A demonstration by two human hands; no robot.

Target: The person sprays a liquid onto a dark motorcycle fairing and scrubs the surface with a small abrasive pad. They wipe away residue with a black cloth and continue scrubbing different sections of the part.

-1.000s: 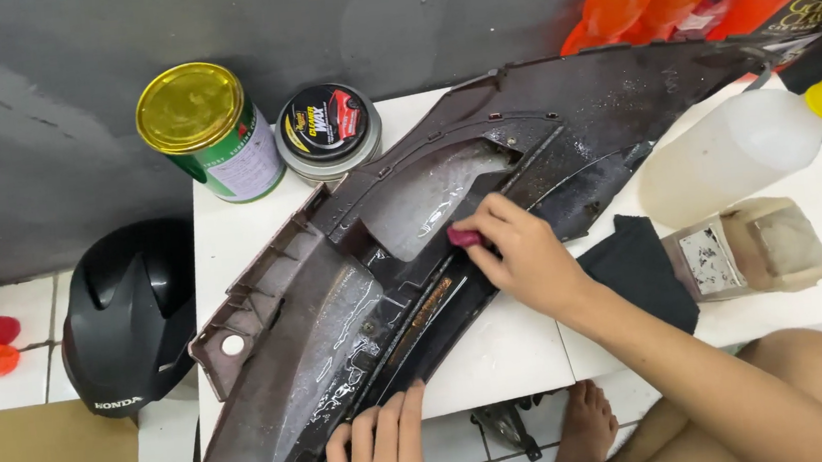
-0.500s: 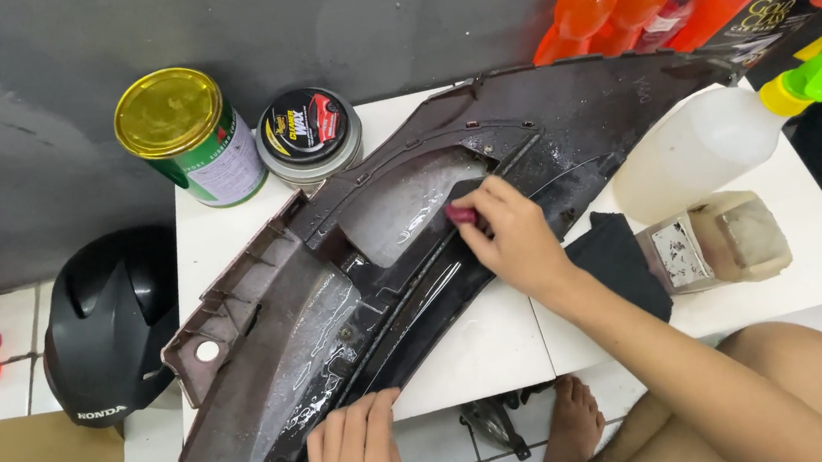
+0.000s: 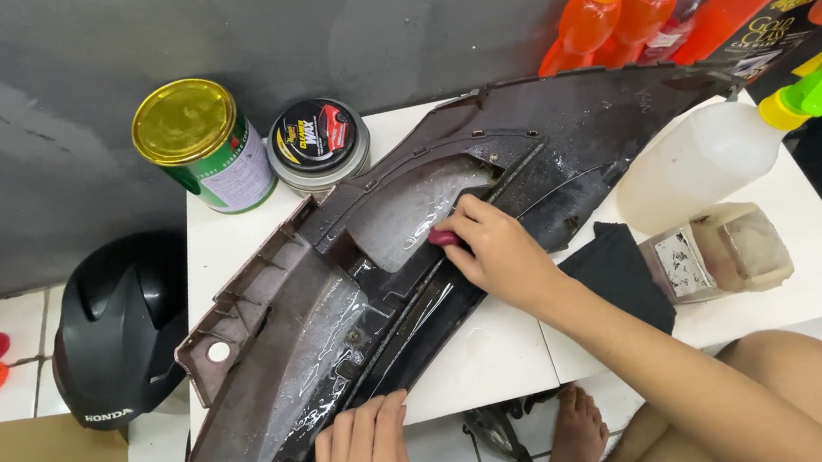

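Panel (image 3: 357,296) under inspection: I see a long dark plastic body panel, brown-black, lying diagonally across the white tabletop (image 3: 503,353), its lower end overhanging the tabletop's near-left edge. Its surface is wet and glossy, with whitish smears in the pale grey recessed section near its middle and along its lower half. A ribbed flange with a round white fastener runs along its left side.

Right hand (image 3: 499,253) rests on the panel's middle, fingers curled and pinching a small pink-red pad (image 3: 445,239) against the edge of the grey recess. Left hand (image 3: 362,457) lies flat on the panel's lower end, fingers extended and together, gripping nothing.

Beyond the panel's upper-left edge I note a green tin with a gold lid (image 3: 202,146) and a round black wax tin (image 3: 319,141). Right of the panel sit a black cloth (image 3: 621,271), a translucent bottle (image 3: 700,158) and orange bottles (image 3: 626,9). Left of the panel, on the floor, is a black helmet (image 3: 119,329).
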